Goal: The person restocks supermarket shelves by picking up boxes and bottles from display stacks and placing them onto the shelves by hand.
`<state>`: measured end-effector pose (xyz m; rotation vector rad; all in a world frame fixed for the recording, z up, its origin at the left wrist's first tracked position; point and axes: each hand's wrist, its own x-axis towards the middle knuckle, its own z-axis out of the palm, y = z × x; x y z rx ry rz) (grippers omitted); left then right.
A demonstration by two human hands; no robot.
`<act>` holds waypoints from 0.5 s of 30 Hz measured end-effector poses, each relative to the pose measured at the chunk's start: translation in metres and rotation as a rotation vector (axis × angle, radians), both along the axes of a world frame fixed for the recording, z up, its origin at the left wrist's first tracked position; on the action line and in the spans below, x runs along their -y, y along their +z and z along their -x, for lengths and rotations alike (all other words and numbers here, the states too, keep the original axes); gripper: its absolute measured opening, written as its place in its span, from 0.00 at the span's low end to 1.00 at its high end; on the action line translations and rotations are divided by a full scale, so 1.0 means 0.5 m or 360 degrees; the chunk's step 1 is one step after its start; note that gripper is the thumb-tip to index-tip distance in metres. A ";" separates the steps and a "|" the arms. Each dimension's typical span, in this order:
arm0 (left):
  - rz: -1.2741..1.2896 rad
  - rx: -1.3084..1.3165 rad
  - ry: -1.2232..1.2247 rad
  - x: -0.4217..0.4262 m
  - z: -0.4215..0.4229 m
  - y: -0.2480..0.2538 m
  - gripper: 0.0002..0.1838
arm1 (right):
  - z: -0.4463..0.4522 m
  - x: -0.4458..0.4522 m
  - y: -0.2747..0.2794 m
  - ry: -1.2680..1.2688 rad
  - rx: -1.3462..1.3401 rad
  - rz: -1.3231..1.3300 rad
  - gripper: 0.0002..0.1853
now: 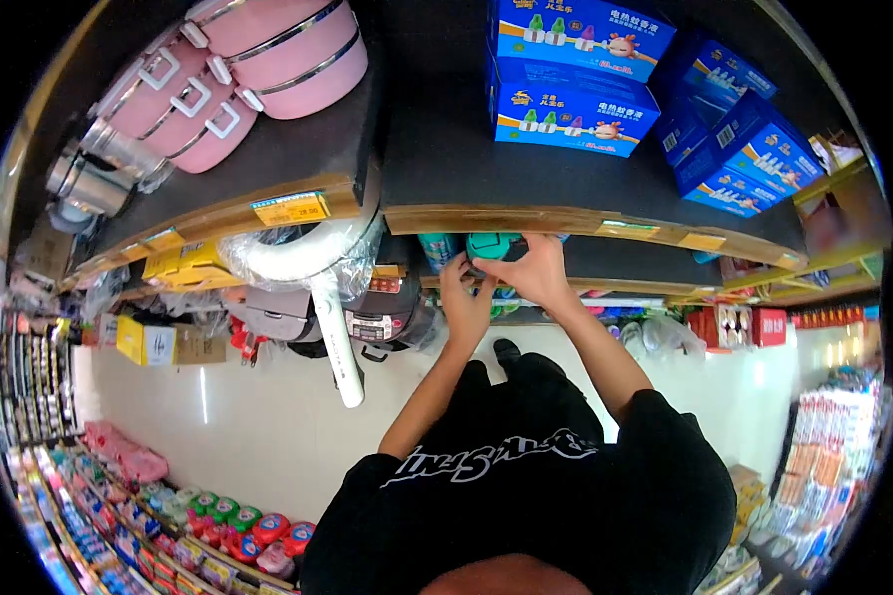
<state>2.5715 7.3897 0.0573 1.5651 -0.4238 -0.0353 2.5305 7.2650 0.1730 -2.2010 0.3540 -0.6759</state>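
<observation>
A can with a round teal cap (487, 244) stands at the front of the lower shelf, just under the upper shelf's edge. My right hand (539, 270) grips it from the right, with the thumb across the cap. From the left and below, my left hand (465, 302) has its fingers bent against the same can. A second teal can (438, 250) is right beside it on the left, partly hidden by the shelf edge. The can's body is mostly hidden by my hands, so its label cannot be read.
Blue boxes (575, 104) are stacked on the upper shelf (437, 169), with pink stacked lunch boxes (288, 59) on the left. A plastic-wrapped white ring-shaped appliance (337, 337) sticks out to the left of my arms. Goods line the aisle behind me.
</observation>
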 end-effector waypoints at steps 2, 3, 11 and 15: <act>-0.0138 0.0012 -0.0130 -0.016 0.000 0.009 0.36 | -0.013 -0.007 0.013 -0.0013 -0.0059 0.0066 0.29; -0.0210 0.0034 -0.0160 -0.025 0.009 0.019 0.37 | -0.017 -0.014 0.027 -0.0017 -0.0131 0.0044 0.29; -0.0391 0.0017 -0.0552 -0.034 0.128 0.003 0.40 | -0.026 -0.019 0.006 -0.0103 0.0128 -0.0107 0.27; -0.0432 0.0017 -0.0768 -0.018 0.189 -0.002 0.39 | -0.001 -0.007 -0.036 -0.0096 0.0183 -0.0254 0.34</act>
